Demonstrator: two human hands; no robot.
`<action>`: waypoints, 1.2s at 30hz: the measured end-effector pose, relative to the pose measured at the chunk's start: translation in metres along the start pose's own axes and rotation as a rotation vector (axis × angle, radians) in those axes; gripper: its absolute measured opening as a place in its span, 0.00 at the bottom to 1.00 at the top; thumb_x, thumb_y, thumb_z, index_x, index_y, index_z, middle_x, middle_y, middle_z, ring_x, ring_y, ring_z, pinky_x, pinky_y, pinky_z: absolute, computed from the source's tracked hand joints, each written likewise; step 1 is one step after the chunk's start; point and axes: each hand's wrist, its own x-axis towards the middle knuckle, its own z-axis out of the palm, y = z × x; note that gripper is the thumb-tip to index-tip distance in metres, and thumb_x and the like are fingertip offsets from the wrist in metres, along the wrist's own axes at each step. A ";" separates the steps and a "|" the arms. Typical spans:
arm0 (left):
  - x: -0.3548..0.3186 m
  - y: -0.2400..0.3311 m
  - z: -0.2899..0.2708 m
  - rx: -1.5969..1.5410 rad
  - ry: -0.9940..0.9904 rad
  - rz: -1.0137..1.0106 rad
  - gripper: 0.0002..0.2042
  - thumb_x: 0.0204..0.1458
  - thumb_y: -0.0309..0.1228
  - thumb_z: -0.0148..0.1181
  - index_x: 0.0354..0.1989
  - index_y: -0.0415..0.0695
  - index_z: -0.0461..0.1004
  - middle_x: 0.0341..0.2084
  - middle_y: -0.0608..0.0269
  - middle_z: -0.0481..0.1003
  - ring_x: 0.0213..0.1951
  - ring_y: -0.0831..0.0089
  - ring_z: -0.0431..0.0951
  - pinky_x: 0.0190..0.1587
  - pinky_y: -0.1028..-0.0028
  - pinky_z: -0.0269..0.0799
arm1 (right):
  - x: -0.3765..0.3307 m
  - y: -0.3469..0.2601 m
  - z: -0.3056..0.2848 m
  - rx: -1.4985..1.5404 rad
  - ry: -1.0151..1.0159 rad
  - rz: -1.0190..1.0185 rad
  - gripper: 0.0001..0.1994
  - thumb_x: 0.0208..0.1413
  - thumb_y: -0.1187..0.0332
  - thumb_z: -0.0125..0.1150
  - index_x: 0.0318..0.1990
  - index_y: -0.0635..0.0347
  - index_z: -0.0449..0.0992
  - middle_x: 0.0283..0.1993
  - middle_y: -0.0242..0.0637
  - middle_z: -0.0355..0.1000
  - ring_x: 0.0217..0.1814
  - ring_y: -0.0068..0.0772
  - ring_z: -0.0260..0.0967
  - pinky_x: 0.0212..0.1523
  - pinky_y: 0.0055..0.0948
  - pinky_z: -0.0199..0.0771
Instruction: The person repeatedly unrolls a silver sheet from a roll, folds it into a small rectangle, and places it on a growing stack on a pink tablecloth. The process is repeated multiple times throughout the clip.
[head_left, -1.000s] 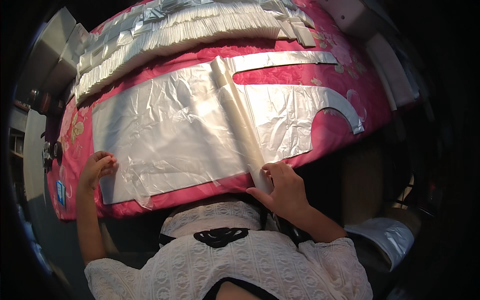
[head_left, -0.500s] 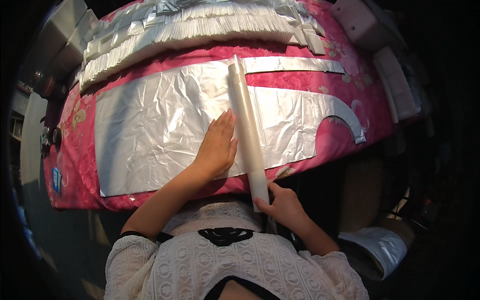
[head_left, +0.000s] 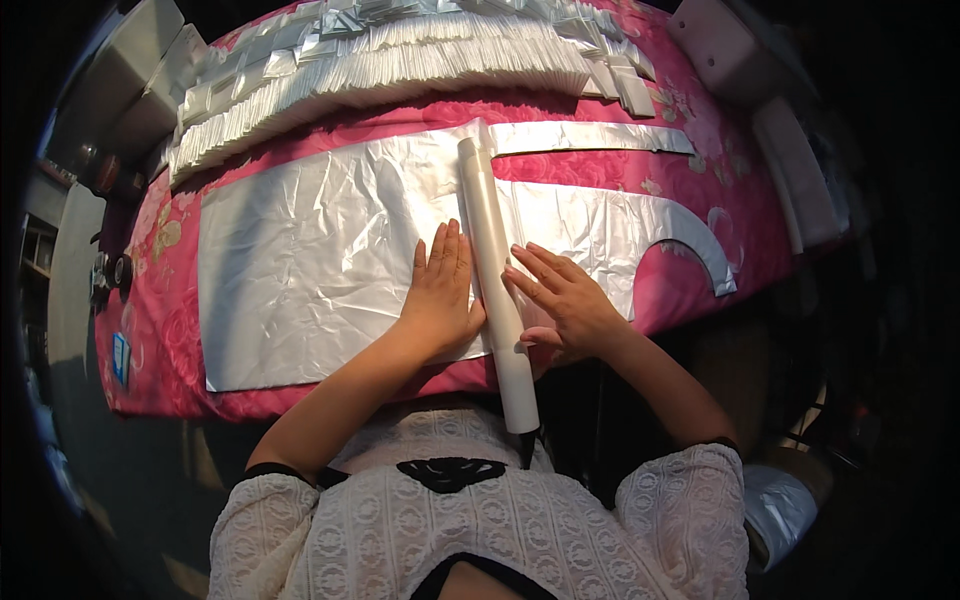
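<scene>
Both my hands flat beside a pale tube on silver foil.

I see the pale tube (head_left: 492,270) lying lengthwise across the silver foil sheet (head_left: 300,260), its near end overhanging the edge of the pink flowered surface (head_left: 160,340). My left hand (head_left: 442,292) lies open, palm down on the foil, touching the tube's left side; my right hand (head_left: 560,300) rests open against its right side, fingers spread. Beyond the tube's far end runs a row of folded white-and-silver pieces (head_left: 400,65).
</scene>
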 end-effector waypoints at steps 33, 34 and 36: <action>-0.251 -0.103 -0.117 -0.191 0.269 -0.994 0.47 0.39 0.37 0.67 0.63 0.32 0.41 0.51 0.34 0.56 0.54 0.46 0.60 0.56 0.58 0.57 | 0.337 -0.239 0.161 0.180 0.064 -0.385 0.31 0.46 0.59 0.57 0.58 0.62 0.61 0.63 0.53 0.51 0.69 0.54 0.38 0.66 0.48 0.36; -0.255 -0.106 -0.118 -0.221 0.271 -1.073 0.47 0.36 0.33 0.68 0.63 0.33 0.42 0.50 0.37 0.59 0.50 0.47 0.64 0.53 0.60 0.62 | 0.339 -0.253 0.169 0.198 0.185 -0.265 0.31 0.46 0.60 0.57 0.58 0.65 0.61 0.63 0.56 0.49 0.69 0.57 0.37 0.66 0.48 0.36; -0.264 -0.116 -0.121 -0.311 0.290 -1.093 0.46 0.36 0.32 0.69 0.62 0.34 0.45 0.46 0.40 0.63 0.46 0.46 0.67 0.50 0.61 0.64 | 0.343 -0.265 0.176 0.306 0.346 -0.101 0.35 0.44 0.65 0.57 0.60 0.73 0.52 0.63 0.67 0.42 0.68 0.66 0.32 0.66 0.48 0.35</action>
